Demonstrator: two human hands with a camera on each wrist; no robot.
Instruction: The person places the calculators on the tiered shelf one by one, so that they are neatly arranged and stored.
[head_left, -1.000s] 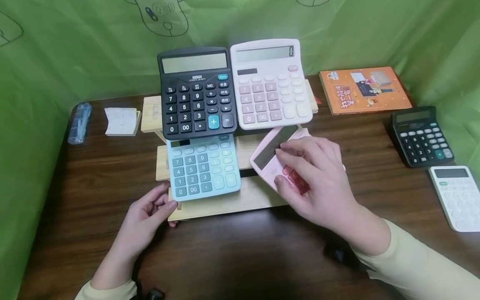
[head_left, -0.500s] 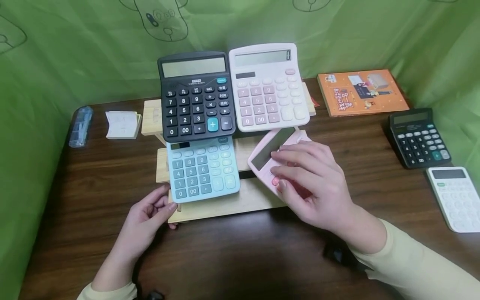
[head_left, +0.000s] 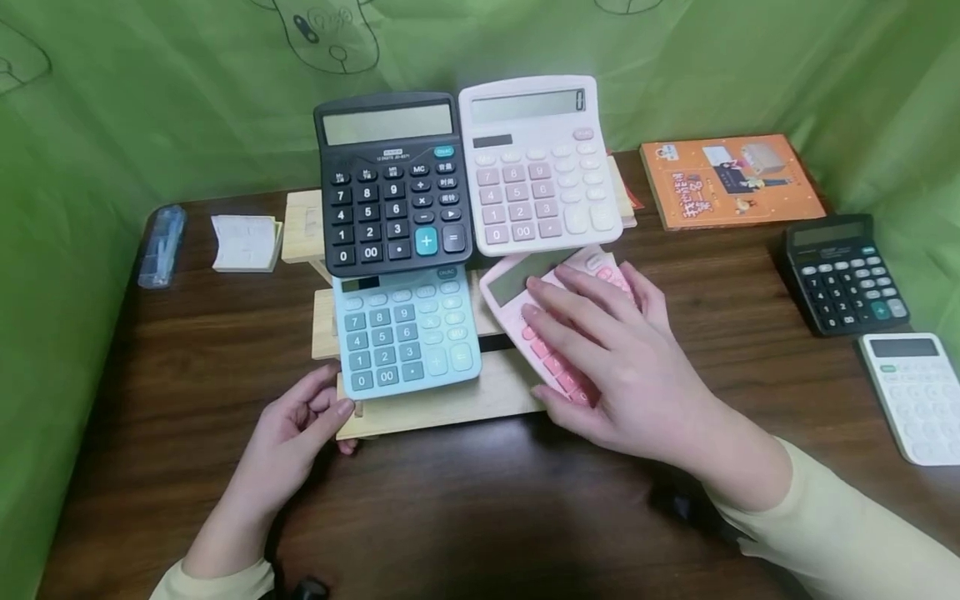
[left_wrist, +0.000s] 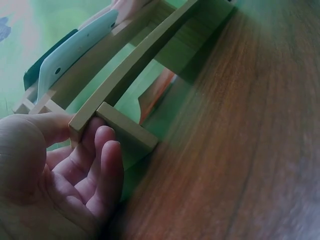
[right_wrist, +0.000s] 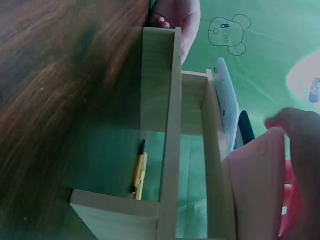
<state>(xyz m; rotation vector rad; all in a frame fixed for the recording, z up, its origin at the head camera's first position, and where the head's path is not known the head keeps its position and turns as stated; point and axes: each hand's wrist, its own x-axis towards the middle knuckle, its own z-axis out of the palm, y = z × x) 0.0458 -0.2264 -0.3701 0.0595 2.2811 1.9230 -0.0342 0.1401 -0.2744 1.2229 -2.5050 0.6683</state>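
My left hand (head_left: 296,433) pinches the front left corner of a stepped wooden stand (head_left: 450,408), thumb on top and fingers curled beneath, as the left wrist view shows. My right hand (head_left: 615,367) spans a pink calculator (head_left: 510,287), fingers across its face and thumb at its near left edge. That calculator leans askew on the stand's lower right part, its keys partly hidden by the hand. Left of it rests a light blue calculator (head_left: 408,333). Above these, a black calculator (head_left: 393,183) and a pale pink calculator (head_left: 540,167) showing 0 stand side by side.
On the wooden table (head_left: 450,517), an orange book (head_left: 731,179), another black calculator (head_left: 847,275) and a white calculator (head_left: 915,400) lie at right. At left are a notepad (head_left: 243,243) and a bluish clear case (head_left: 161,246). Green cloth (head_left: 525,42) hangs behind.
The pink calculator has shifted left and turned, baring more of its red and pink keys. My right fingers have spread flatter over it; my left hand keeps its place at the stand's corner.
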